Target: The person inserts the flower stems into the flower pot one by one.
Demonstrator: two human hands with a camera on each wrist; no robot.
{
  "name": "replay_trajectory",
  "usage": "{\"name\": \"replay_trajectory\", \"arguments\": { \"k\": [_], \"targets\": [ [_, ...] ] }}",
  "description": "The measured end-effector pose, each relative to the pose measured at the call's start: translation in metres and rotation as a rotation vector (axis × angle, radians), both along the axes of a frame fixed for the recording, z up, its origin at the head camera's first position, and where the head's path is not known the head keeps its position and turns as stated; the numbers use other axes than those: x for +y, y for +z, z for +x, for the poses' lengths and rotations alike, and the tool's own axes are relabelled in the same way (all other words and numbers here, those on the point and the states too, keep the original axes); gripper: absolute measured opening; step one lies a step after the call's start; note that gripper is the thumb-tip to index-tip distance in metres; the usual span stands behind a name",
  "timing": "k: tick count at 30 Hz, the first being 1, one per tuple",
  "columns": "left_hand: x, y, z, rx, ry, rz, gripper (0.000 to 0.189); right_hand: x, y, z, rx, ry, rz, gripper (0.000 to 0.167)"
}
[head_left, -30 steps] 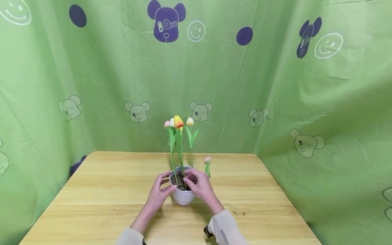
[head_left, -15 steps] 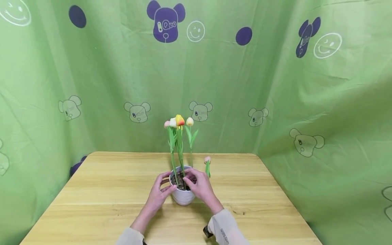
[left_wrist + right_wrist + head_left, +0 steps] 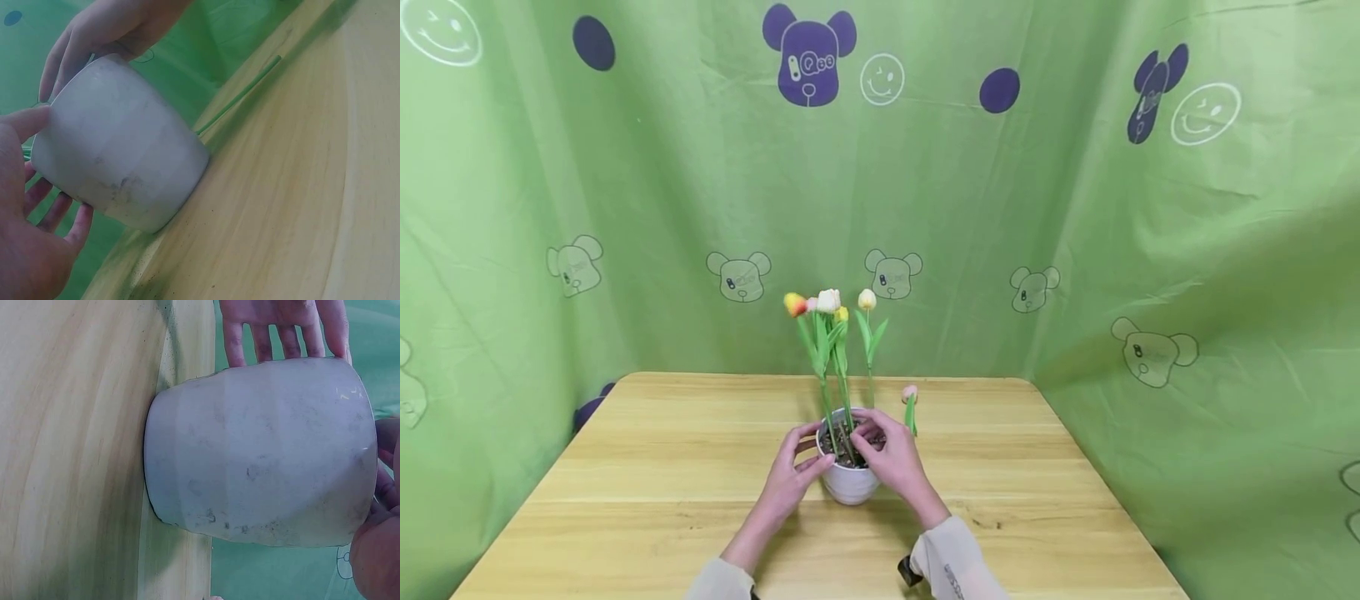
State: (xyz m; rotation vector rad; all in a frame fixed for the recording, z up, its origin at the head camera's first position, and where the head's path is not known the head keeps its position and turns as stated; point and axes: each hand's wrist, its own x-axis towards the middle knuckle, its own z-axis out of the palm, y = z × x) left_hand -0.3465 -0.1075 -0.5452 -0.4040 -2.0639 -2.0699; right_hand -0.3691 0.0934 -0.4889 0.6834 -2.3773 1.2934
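Observation:
A white ribbed flower pot (image 3: 850, 485) with dark soil stands upright on the wooden table, several artificial tulips rising from it. My left hand (image 3: 790, 471) holds the pot's left side, thumb at the near rim and fingers spread along the wall. At the soil on the right, my right hand (image 3: 891, 450) reaches over the rim, thumb and fingers pinching low on a tulip stem; its fingertips are partly hidden. The red-yellow tulip (image 3: 795, 304) leans left beside a white tulip (image 3: 828, 301) and a yellow one. Both wrist views show the pot wall (image 3: 262, 450) closely.
A pink tulip (image 3: 910, 393) lies on the table (image 3: 985, 467) behind the right hand; a green stem (image 3: 240, 97) shows past the pot in the left wrist view. A cream tulip (image 3: 867, 299) stands at the back. Green printed curtains (image 3: 962, 208) surround the table.
The red-yellow tulip head has swung from in front of the others to the far left of the bunch, uncovering the white one. Both hands stay nearly in place at the pot.

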Motion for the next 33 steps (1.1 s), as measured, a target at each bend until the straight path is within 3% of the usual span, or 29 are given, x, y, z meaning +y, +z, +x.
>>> {"name": "replay_trajectory", "arguments": {
  "k": [15, 27, 33],
  "targets": [
    [0.003, 0.002, 0.002, -0.011, 0.013, 0.043, 0.064, 0.001, 0.0, -0.001, -0.037, -0.011, -0.064, 0.027],
    [0.003, 0.004, 0.004, -0.031, 0.02, 0.037, 0.064, 0.014, 0.009, -0.002, -0.121, 0.066, -0.297, 0.028],
    [0.002, 0.005, 0.005, -0.036, 0.014, 0.026, 0.066, 0.036, 0.021, -0.01, -0.138, 0.036, -0.417, 0.029]
  ]
}}
